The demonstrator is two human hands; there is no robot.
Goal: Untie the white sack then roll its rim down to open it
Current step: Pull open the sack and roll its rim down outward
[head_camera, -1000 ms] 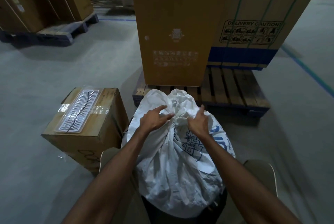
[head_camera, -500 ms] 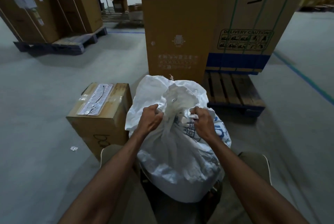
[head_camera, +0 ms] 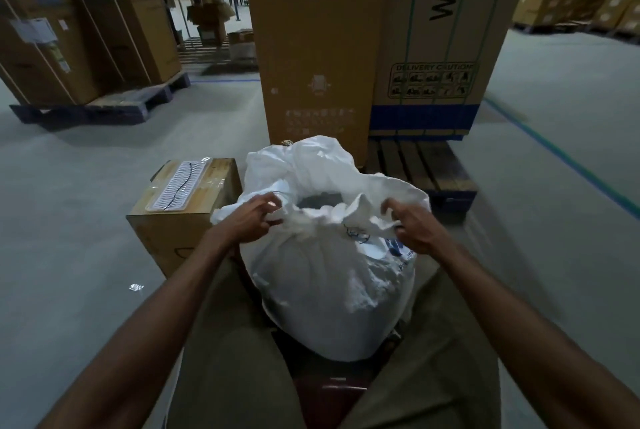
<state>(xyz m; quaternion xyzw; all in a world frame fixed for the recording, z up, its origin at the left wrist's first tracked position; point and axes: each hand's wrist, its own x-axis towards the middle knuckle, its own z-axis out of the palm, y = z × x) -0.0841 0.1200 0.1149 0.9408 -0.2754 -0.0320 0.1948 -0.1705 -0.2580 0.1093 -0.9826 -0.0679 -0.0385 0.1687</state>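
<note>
Left hand (head_camera: 251, 220) and right hand (head_camera: 414, 231) each pinch the white sack (head_camera: 329, 276) rim; best fold both sides outward evenly; keep the mouth wide.

My forearms are bare, with no sleeves reaching them and nothing on my wrists. My left hand (head_camera: 250, 220) and right hand (head_camera: 414, 229) are ungloved. I wear olive-khaki trousers (head_camera: 239, 359).
</note>
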